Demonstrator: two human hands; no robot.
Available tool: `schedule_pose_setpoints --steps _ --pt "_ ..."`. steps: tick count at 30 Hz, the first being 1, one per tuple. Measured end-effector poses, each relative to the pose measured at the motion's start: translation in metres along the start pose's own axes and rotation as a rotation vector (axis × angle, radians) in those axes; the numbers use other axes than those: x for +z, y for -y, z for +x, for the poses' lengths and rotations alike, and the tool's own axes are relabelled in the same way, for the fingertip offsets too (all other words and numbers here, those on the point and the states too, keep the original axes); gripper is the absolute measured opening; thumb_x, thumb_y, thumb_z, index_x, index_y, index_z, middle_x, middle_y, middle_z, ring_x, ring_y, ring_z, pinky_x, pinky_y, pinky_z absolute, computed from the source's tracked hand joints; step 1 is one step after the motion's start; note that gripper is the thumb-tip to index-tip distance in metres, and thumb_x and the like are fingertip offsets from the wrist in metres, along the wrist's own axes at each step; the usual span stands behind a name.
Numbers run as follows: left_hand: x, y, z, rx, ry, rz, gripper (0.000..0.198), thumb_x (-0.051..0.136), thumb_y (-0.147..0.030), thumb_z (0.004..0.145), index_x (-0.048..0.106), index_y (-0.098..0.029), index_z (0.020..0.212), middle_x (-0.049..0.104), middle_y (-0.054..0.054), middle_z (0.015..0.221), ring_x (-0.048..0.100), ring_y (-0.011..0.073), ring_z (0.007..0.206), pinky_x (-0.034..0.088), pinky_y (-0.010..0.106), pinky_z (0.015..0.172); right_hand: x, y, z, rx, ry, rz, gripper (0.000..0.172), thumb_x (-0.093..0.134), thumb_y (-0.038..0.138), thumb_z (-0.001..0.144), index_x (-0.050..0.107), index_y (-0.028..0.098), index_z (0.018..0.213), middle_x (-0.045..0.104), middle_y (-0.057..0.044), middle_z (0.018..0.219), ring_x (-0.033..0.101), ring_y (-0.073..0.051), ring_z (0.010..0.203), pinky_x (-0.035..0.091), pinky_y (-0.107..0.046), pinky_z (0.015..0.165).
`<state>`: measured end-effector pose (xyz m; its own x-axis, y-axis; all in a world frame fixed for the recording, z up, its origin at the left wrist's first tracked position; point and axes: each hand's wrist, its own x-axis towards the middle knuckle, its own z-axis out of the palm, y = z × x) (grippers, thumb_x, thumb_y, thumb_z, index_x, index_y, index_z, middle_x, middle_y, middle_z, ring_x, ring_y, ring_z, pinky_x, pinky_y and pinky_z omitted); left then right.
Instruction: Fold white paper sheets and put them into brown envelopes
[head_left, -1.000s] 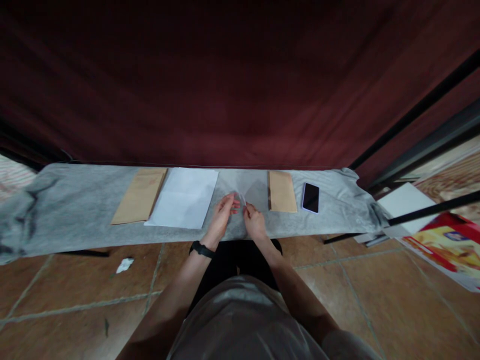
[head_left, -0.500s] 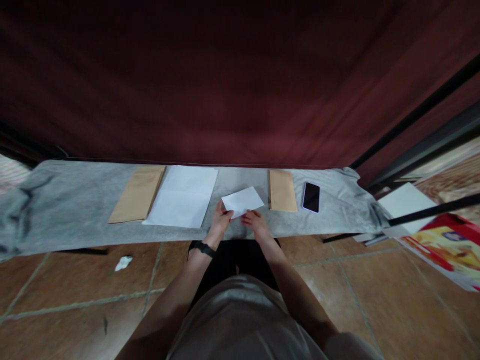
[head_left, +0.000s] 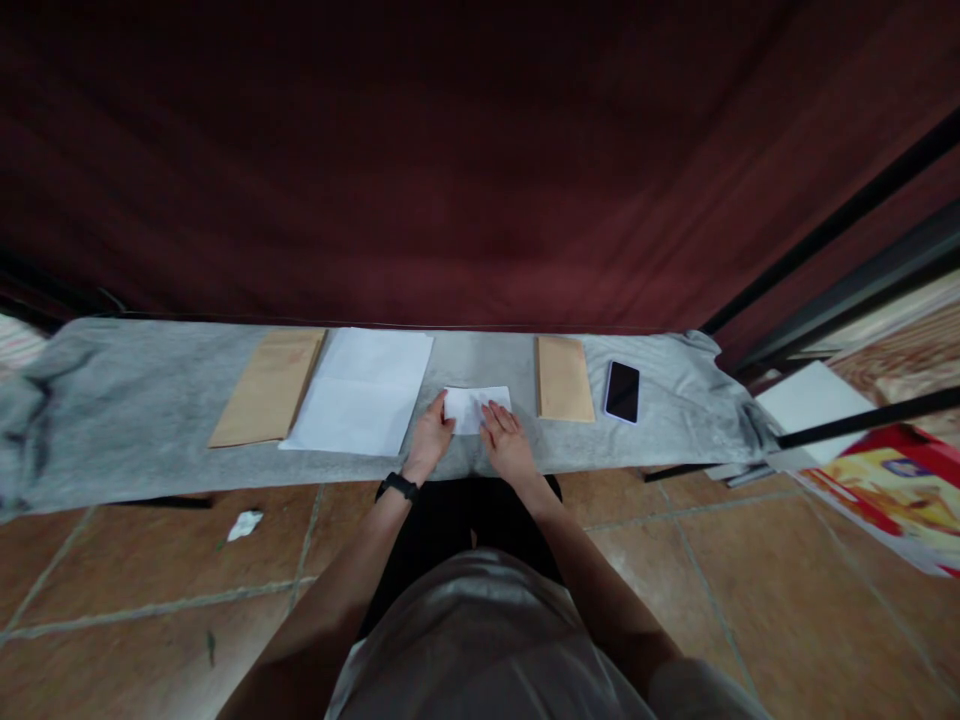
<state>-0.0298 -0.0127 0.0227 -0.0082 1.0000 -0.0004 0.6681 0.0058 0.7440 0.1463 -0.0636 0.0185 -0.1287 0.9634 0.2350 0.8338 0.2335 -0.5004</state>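
Observation:
A small folded sheet of white paper lies in front of me on the grey cloth. My left hand grips its left edge, thumb and fingers closed on it. Across its right part rests my right hand, fingers stretched out flat on the paper. Left of my hands are larger white sheets, and beyond them a stack of brown envelopes. To the right lies a smaller brown envelope.
A phone with a dark screen sits right of the small envelope. The narrow table wears a grey cloth, with a dark red curtain behind it. A red and yellow box stands at the far right. Tiled floor shows below.
The paper has gone from tilted to straight and looks shorter in width. My right hand has moved from pinching its lower edge to lying flat on top.

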Motion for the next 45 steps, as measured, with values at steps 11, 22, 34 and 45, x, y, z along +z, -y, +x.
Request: schedule_pose_setpoints --steps 11,22,34,45 --pt "0.032 -0.021 -0.024 0.356 0.102 0.303 0.050 0.036 -0.030 0.100 0.046 -0.014 0.147 0.039 0.012 0.158 0.028 0.0259 0.150 0.025 0.048 0.123 0.020 -0.008 -0.013 -0.033 0.038 -0.261 0.050 0.040 0.027 0.103 0.040 0.016 0.153 0.034 -0.012 0.160 0.033 -0.027 0.148 0.025 -0.050 0.121" --pt "0.031 0.000 -0.018 0.298 0.076 0.423 0.061 0.033 -0.037 0.101 0.033 -0.007 0.154 0.028 0.016 0.163 0.020 0.0260 0.153 0.015 0.046 0.125 0.020 -0.008 -0.014 0.013 0.003 -0.247 0.051 0.036 0.031 0.105 0.039 0.014 0.153 0.037 -0.013 0.159 0.036 -0.026 0.146 0.026 -0.049 0.121" --pt "0.025 0.015 -0.020 0.275 0.026 0.519 0.062 0.032 -0.037 0.101 0.030 -0.006 0.155 0.028 0.016 0.163 0.020 0.0264 0.153 0.016 0.046 0.125 0.018 -0.001 0.020 0.040 0.052 -0.195 0.052 0.033 0.033 0.105 0.043 0.009 0.150 0.039 -0.013 0.157 0.037 -0.027 0.146 0.024 -0.046 0.122" --pt "0.022 0.014 -0.022 0.299 0.019 0.655 0.062 0.026 -0.039 0.103 0.030 -0.006 0.155 0.028 0.015 0.162 0.022 0.0257 0.152 0.020 0.045 0.125 0.031 -0.015 0.036 -0.002 0.083 -0.239 0.054 0.033 0.038 0.106 0.037 0.013 0.154 0.034 -0.012 0.160 0.031 -0.027 0.149 0.022 -0.047 0.122"
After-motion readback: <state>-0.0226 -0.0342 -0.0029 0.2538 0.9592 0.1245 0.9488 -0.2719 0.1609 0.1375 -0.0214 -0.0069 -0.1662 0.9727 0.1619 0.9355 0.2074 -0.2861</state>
